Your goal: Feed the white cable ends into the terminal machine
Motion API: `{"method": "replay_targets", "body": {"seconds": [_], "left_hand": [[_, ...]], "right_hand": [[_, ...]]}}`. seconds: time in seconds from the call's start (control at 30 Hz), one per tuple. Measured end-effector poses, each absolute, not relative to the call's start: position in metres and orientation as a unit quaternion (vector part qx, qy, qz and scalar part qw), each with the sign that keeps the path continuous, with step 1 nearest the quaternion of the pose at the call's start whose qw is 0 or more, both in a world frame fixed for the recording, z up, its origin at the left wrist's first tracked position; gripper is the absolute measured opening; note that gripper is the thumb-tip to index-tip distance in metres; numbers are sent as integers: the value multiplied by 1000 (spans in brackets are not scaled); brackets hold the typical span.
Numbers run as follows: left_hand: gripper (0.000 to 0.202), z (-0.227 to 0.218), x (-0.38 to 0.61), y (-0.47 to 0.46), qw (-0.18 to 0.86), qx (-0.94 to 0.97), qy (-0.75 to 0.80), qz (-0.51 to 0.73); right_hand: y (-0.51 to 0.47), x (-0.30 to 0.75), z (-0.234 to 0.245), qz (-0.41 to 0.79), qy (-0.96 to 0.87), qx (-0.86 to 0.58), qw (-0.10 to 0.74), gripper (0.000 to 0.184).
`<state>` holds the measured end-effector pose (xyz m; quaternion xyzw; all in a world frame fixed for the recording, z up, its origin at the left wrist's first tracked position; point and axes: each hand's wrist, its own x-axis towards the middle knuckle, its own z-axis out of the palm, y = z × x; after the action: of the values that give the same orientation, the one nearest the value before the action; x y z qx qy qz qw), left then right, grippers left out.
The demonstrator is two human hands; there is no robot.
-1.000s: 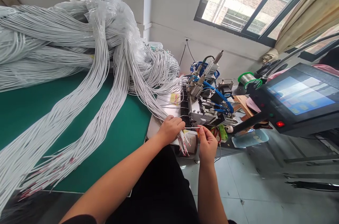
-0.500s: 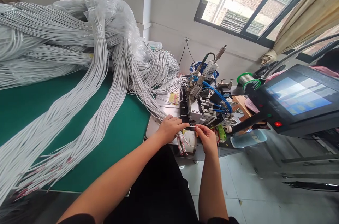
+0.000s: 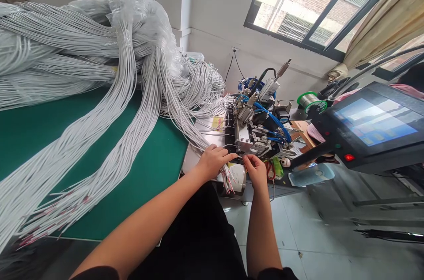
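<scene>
My left hand (image 3: 213,160) is closed over a bunch of thin grey wires (image 3: 185,127) at the near edge of a small machine (image 3: 256,132) with blue air hoses. Its fingertips pinch one wire end. My right hand (image 3: 255,168) pinches the same wire end from the other side, right in front of the machine's metal block. The two hands almost touch. Red-tipped wire ends (image 3: 228,183) hang down below my left hand.
Large bundles of grey wire (image 3: 99,94) sprawl over the green mat (image 3: 155,160), some wrapped in clear plastic. A touchscreen panel (image 3: 374,123) stands on an arm at the right. A solder spool (image 3: 309,100) sits behind the machine. Tiled floor lies below.
My right hand has moved left and up toward my left hand, bringing the wire end closer to the machine block. The left hand has stayed in place.
</scene>
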<state>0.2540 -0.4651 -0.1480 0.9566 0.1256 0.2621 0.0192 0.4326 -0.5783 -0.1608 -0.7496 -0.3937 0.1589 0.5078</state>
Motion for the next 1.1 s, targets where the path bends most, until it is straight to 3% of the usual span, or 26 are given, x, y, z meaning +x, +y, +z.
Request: {"method": "replay_targets", "body": {"seconds": [0.13,0.5,0.83,1.1], "left_hand": [[34,-151,257,-466,10,955,136,262],[32,-154,260,-468,8,947,174,269],[31,-152,257,-467,21,950,163,264],[38,-160,259,-465,38,946,164,278]], "right_hand": [[-574,437,-169,217,-388,-719,534,35],[-568,435,-172,341,-302,-665,591,36],[-577,426,-177,306,-292,-677,602,45],[-603,424,-168,165,-367,-749,527,39]]}}
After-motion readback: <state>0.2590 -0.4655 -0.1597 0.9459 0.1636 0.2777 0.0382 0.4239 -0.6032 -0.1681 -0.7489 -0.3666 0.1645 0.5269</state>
